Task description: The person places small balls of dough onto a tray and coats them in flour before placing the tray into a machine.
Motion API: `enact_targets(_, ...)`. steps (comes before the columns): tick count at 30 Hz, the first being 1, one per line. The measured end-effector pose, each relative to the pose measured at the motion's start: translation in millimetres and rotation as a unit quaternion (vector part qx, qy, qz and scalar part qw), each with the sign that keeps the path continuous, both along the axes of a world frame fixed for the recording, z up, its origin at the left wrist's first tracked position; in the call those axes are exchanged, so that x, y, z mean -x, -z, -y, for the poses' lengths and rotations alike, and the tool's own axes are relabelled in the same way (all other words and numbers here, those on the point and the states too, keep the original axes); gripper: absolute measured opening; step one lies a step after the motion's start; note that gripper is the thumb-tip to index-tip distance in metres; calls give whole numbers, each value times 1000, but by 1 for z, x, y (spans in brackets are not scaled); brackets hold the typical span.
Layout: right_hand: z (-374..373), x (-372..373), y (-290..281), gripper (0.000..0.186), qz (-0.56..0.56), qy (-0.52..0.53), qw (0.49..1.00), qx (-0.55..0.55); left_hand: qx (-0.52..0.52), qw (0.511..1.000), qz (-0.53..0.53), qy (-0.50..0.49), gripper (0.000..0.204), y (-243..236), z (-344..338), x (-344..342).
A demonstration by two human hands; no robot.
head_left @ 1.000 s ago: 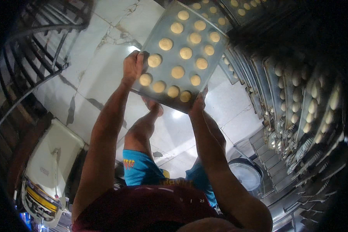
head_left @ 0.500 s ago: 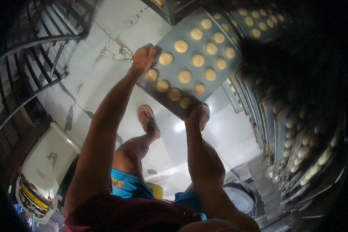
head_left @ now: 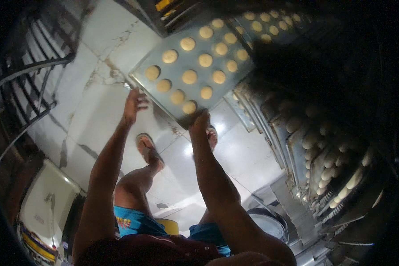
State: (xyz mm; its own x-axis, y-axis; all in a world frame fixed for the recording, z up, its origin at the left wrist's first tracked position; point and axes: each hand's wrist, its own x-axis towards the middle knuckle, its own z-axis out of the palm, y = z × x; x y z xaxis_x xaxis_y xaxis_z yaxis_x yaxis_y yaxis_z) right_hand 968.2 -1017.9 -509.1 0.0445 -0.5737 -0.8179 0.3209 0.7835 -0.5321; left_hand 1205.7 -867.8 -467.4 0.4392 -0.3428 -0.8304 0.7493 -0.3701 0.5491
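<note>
My left hand is just off the near left edge of a metal tray, its fingers apart and empty. My right hand grips the near corner of that tray. Several flat, round, pale dough pieces lie on it in loose rows. The tray is tilted across the view, its far right side against a dark rack where another tray of similar rounds shows at the top; whether it rests there I cannot tell.
Racks of trays with pale dough fill the right, partly in shadow. Black metal racks curve along the left. A white appliance stands at lower left, a round metal container at lower right. My sandalled feet stand on cracked white tiles.
The tray has turned clockwise and moved toward the dark rack, lately shifting left in the view. My left hand has let go of it and dropped below its edge; my right hand still holds it.
</note>
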Motion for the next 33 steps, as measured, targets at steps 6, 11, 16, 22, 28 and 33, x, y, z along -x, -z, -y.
enact_targets(6, 35, -20, 7, 39, -113, -47, 992, -15, 117, 993, -17, -19, 78, -30, 45, 65)
enact_targets(11, 73, 24, 34, 48, -120, -313, 916, 221, 143, 989, -7, -29, 82, -6, 86, 76)
enact_targets(16, 86, 24, 35, 58, -176, -333, 913, 155, 188, 982, 11, -4, 81, 31, 116, 60)
enact_targets(22, 78, 55, 1, 66, -181, -344, 920, 35, 226, 974, 8, -7, 69, 38, 172, 53)
enact_targets(28, 87, 78, -46, 68, -172, -415, 893, 29, 200, 978, -24, 49, 52, 52, 217, 52)
enact_targets(33, 93, 65, -78, 59, -171, -453, 874, 27, 256, 938, 167, 164, 53, 113, 225, 36)
